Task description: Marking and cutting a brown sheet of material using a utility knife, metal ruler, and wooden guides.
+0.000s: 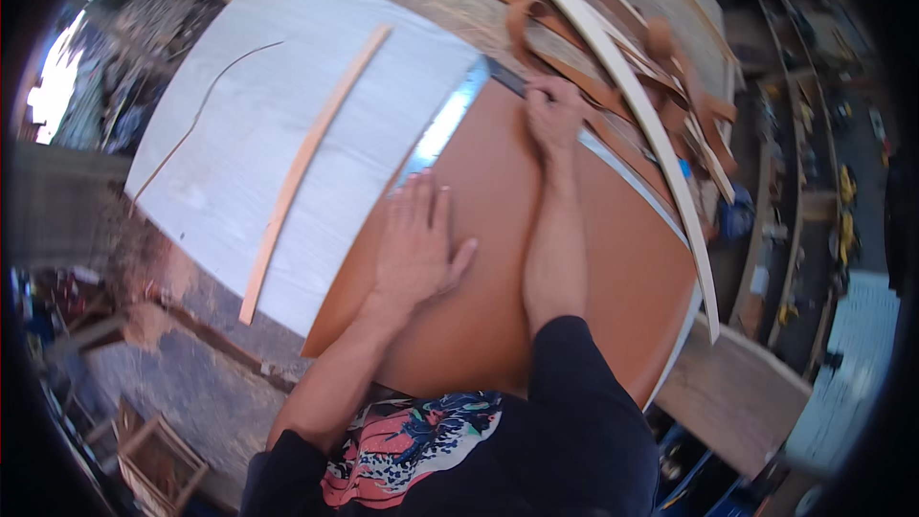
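A large sheet of brown leather-like material (483, 230) lies in front of me over a white board (258, 86). My left hand (417, 239) rests flat and open on it, fingertips at the lower end of a shiny metal straightedge (448, 124). That straightedge runs along the sheet's left edge, and a dark piece (507, 77) reaches from its upper end toward my right hand (555, 113). My right hand is closed at the sheet's far edge. What sits inside its fingers is hidden and blurred.
A thin tan strip (311, 158) and a thin curved cord (203, 101) lie on the white board. At the far right are brown offcut strips (574, 33) and a long pale strip (627, 86) arching over the sheet's right side. Wooden shelving (780, 163) stands further right.
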Motion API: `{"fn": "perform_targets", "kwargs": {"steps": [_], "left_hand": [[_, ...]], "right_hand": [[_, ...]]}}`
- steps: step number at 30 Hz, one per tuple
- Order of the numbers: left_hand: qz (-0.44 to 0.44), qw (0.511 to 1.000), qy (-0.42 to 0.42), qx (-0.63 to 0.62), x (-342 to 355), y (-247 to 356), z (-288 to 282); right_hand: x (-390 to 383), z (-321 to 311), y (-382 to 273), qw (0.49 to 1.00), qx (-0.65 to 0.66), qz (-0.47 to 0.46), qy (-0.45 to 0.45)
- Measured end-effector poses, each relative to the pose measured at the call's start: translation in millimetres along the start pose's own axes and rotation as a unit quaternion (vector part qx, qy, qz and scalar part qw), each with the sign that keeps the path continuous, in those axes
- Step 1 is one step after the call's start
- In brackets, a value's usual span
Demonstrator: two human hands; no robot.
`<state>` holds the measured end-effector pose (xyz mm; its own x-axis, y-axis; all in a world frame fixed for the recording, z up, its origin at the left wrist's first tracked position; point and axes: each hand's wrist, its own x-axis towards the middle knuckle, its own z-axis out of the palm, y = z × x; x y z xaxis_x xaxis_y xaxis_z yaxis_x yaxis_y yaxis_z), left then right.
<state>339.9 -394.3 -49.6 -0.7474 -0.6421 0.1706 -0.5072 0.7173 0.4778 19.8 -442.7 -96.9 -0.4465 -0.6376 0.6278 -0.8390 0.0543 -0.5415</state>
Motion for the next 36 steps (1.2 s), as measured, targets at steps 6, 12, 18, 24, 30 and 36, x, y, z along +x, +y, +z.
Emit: {"fn": "perform_targets", "kwargs": {"steps": [6, 12, 18, 24, 30, 36], "left_hand": [[-0.017, 1.0, 0.004, 0.004, -5.7, -5.4, -1.4], [-0.018, 1.0, -0.01, 0.016, -1.1, 9.0, -4.4], [-0.004, 0.999, -0.006, 0.046, -2.7, 15.5, -10.9], [-0.02, 0.997, -0.036, 0.067, -1.7, 53.1, -24.3], [0.053, 0.991, -0.013, 0.119, -10.7, 25.9, -3.6], [0.101, 0.981, 0.012, 0.165, -18.6, 10.5, 12.8]], "right_hand": [[10.2, 13.0, -44.9, 0.997, 0.005, 0.009, 0.07], [32.4, -58.9, -82.1, 0.983, 0.059, -0.031, 0.174], [-21.3, -143.1, -90.1, 0.99, 0.041, 0.026, 0.136], [-164.1, -192.8, -85.4, 0.989, -0.058, 0.063, 0.117], [-262.1, -222.9, -163.6, 0.982, -0.135, 0.111, 0.073], [-334.9, -292.8, -239.5, 0.951, -0.145, 0.186, 0.201]]}}
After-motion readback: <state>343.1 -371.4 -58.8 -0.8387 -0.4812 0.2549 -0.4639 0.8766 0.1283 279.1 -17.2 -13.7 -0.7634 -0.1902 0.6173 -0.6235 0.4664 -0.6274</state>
